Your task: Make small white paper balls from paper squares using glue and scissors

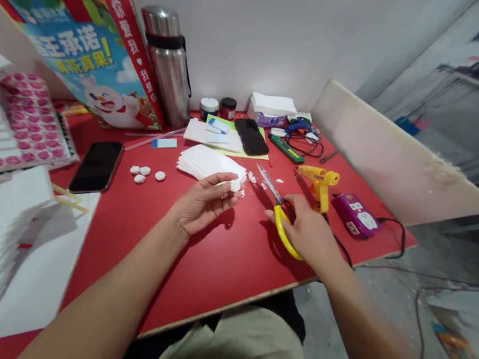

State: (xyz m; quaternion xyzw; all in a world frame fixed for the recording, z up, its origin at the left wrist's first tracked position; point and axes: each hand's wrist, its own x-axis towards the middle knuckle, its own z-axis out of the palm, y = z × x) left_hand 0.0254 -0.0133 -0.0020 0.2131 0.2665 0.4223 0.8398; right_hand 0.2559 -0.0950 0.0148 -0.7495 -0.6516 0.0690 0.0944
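Left hand (205,202) pinching, right hand (308,226) curled

The left forearm (107,294) slants in from lower left, palm (196,214) partly showing, thumb (219,191) close to the fingers (222,177). The right forearm (353,298) enters lower right, its hand's back uppermost.

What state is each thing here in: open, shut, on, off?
Left hand: pinching a small white piece
Right hand: gripping scissors
Scissors: held, blade opening unclear
Left phone: screen dark
Right phone: screen dark
Steel flask: upright, capped
White-lidded jar: closed
Dark-lidded jar: closed
Yellow glue gun: unheld, power unclear
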